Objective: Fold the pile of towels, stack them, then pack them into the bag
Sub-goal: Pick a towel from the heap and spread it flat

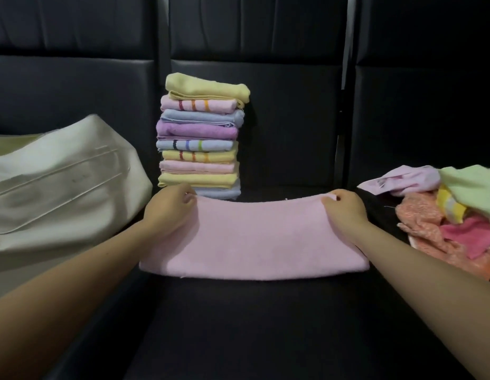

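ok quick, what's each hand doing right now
Left hand: pinches the far left corner of the pink towel.
Right hand: pinches the towel's far right corner.

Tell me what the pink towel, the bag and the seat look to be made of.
Pink towel: soft terry-like cloth, matte with a fuzzy nap. Bag: likely canvas or similar woven fabric, off-white, with visible stitch lines and slumped folds. Seat: probably leather or vinyl, black, smooth, faint sheen, panel seams.

Bare dark seat point(265, 325) lies open in front; the bag point(60, 182) blocks the left, the towel stack point(200, 138) the back (close behind), loose towels point(444, 209) the right.
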Demonstrator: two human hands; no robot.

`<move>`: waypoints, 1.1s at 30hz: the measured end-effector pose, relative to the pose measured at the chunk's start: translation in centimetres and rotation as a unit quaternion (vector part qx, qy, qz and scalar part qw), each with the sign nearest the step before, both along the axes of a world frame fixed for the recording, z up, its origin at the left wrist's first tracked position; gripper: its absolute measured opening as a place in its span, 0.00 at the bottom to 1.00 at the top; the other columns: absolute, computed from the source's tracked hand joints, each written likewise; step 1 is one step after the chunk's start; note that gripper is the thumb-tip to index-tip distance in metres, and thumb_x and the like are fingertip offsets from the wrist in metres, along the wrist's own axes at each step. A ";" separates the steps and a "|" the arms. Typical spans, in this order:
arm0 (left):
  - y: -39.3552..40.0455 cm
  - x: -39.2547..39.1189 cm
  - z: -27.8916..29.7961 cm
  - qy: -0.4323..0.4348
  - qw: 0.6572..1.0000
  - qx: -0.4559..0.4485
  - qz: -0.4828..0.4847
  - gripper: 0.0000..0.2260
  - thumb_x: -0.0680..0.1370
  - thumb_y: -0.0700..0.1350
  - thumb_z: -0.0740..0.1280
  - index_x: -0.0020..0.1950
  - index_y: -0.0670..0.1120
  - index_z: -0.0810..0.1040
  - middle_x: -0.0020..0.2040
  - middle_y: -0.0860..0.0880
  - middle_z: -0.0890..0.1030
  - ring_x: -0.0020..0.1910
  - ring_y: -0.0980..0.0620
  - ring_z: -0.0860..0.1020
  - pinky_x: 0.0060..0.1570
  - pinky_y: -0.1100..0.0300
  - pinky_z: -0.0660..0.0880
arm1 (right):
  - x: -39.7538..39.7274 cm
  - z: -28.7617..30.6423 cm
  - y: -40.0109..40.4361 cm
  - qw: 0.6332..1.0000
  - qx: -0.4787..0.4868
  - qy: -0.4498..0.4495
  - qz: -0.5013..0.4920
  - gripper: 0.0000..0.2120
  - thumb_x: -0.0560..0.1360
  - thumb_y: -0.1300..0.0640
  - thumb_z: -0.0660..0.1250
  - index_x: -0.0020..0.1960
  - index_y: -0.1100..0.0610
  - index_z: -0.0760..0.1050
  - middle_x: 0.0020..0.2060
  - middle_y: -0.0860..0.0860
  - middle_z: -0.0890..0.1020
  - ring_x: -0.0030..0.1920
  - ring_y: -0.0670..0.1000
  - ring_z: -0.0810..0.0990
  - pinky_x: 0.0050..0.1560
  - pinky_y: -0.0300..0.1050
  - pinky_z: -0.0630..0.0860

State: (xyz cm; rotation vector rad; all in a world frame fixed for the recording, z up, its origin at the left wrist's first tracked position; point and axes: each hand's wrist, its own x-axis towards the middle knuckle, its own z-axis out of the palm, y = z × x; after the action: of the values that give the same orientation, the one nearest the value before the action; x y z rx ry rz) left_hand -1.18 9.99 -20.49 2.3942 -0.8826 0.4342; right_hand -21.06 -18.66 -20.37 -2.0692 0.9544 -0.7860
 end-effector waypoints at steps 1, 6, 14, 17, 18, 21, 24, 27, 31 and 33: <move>-0.1 0.5 -0.8 -0.003 1.000 0.006 0.005 0.07 0.78 0.42 0.61 0.47 0.47 0.78 0.43 0.51 0.79 0.43 0.47 0.75 0.40 0.55 0.67 | 0.4 -0.8 -0.3 1.000 -0.004 0.015 -0.009 0.08 0.78 0.58 0.60 0.48 0.57 0.78 0.45 0.53 0.81 0.48 0.57 0.78 0.45 0.46 0.71; 0.3 2.7 -3.2 -0.020 0.998 0.062 0.025 0.08 0.78 0.43 0.62 0.48 0.46 0.81 0.47 0.44 0.81 0.48 0.42 0.78 0.44 0.51 0.74 | 1.5 -2.5 -0.5 0.984 -0.110 0.137 -0.021 0.11 0.79 0.55 0.60 0.56 0.55 0.77 0.57 0.57 0.75 0.57 0.60 0.74 0.54 0.50 0.71; 0.5 -0.5 -1.3 -0.036 0.983 0.152 0.099 0.15 0.78 0.44 0.60 0.64 0.43 0.74 0.60 0.39 0.73 0.60 0.38 0.70 0.56 0.47 0.69 | -0.3 -0.1 2.2 0.975 -0.002 0.217 -0.054 0.28 0.74 0.47 0.67 0.68 0.62 0.67 0.62 0.57 0.74 0.58 0.60 0.76 0.51 0.48 0.72; -0.7 -4.9 -0.1 -0.044 0.988 0.147 0.022 0.17 0.80 0.51 0.60 0.66 0.46 0.73 0.63 0.43 0.72 0.64 0.42 0.70 0.58 0.48 0.68 | -2.6 0.9 3.3 0.959 0.002 0.282 -0.007 0.19 0.74 0.43 0.66 0.53 0.58 0.73 0.47 0.52 0.76 0.46 0.55 0.76 0.44 0.45 0.70; -1.1 -6.4 0.0 -0.020 0.991 0.132 -0.010 0.17 0.80 0.51 0.60 0.67 0.47 0.72 0.66 0.44 0.72 0.65 0.43 0.69 0.59 0.49 0.68 | -3.3 1.1 3.6 0.957 -0.003 0.290 0.001 0.18 0.74 0.42 0.66 0.51 0.57 0.72 0.46 0.52 0.75 0.46 0.55 0.75 0.45 0.45 0.70; -1.5 -10.1 -0.5 0.092 0.978 0.175 -0.066 0.22 0.82 0.55 0.56 0.74 0.49 0.65 0.76 0.46 0.63 0.74 0.46 0.62 0.70 0.48 0.62 | -5.1 1.1 4.4 0.957 0.006 0.289 0.012 0.18 0.73 0.43 0.68 0.49 0.57 0.72 0.47 0.52 0.75 0.47 0.54 0.76 0.46 0.44 0.70; -1.2 -11.8 -1.7 0.099 0.949 0.287 -0.084 0.25 0.83 0.58 0.48 0.79 0.51 0.54 0.80 0.49 0.51 0.79 0.49 0.50 0.76 0.46 0.48 | -6.1 0.4 4.6 0.977 0.080 0.193 0.029 0.19 0.72 0.48 0.71 0.54 0.62 0.77 0.50 0.55 0.80 0.51 0.56 0.79 0.49 0.46 0.74; -1.1 -12.0 -1.8 0.092 0.950 0.286 -0.081 0.25 0.83 0.58 0.48 0.79 0.52 0.54 0.80 0.49 0.51 0.78 0.49 0.50 0.76 0.46 0.47 | -6.6 0.8 5.0 0.971 0.234 0.038 0.017 0.17 0.74 0.58 0.71 0.60 0.65 0.76 0.54 0.59 0.81 0.55 0.58 0.79 0.58 0.51 0.76; -0.6 -11.6 -1.7 0.061 0.970 0.209 -0.109 0.20 0.82 0.53 0.55 0.74 0.51 0.66 0.74 0.49 0.65 0.73 0.48 0.61 0.71 0.52 0.59 | -5.2 2.3 7.0 0.949 0.302 -0.079 0.051 0.17 0.75 0.62 0.68 0.64 0.62 0.75 0.54 0.58 0.81 0.54 0.57 0.80 0.58 0.50 0.77; -0.4 -11.1 -1.6 0.058 0.980 0.145 -0.124 0.16 0.82 0.49 0.57 0.70 0.50 0.72 0.69 0.49 0.71 0.68 0.49 0.66 0.66 0.54 0.66 | -4.2 3.5 9.0 0.958 0.248 -0.099 0.101 0.12 0.77 0.61 0.66 0.60 0.60 0.78 0.50 0.55 0.81 0.49 0.52 0.80 0.49 0.42 0.76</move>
State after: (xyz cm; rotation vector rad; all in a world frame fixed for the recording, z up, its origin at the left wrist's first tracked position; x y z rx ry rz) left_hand -12.26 9.59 -22.05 2.4900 -1.2425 0.0717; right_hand -25.29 -9.61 -16.86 -1.5863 0.7247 -0.5628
